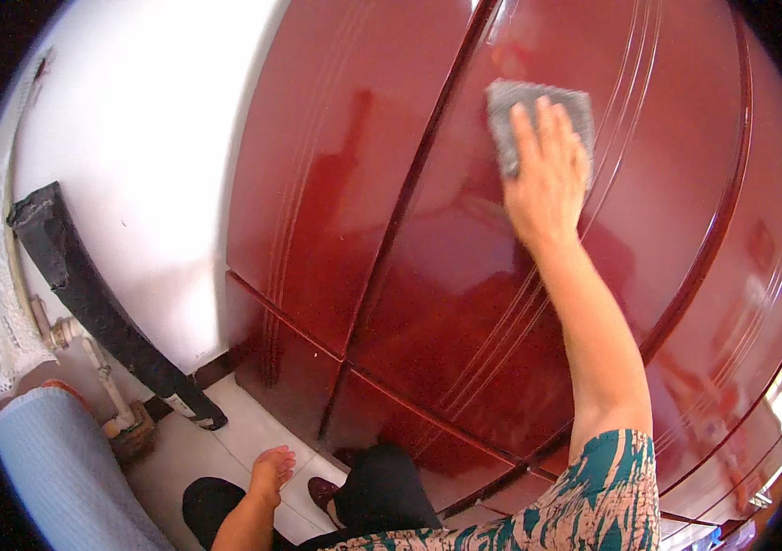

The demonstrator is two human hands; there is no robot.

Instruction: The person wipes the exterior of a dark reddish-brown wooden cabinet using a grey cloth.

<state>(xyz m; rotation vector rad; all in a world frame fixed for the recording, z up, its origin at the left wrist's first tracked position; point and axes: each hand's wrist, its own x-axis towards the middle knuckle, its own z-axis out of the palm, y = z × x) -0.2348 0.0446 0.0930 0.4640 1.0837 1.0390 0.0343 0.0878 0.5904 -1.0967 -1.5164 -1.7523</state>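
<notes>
My right hand presses a folded grey cloth flat against a glossy dark red cabinet door. Its fingers lie stretched over the cloth, which is slightly blurred. The door is one of several tall panels, with thin vertical lines and dark gaps between them. Low in front of me hangs my left hand, empty, with its fingers loosely extended. It touches neither the cabinet nor the cloth.
To the left, a long black padded-looking piece leans by the white wall. Pipes run low beside it, near a light blue ribbed fabric. Pale floor tiles lie under my legs. A white lacy cloth hangs at the far left.
</notes>
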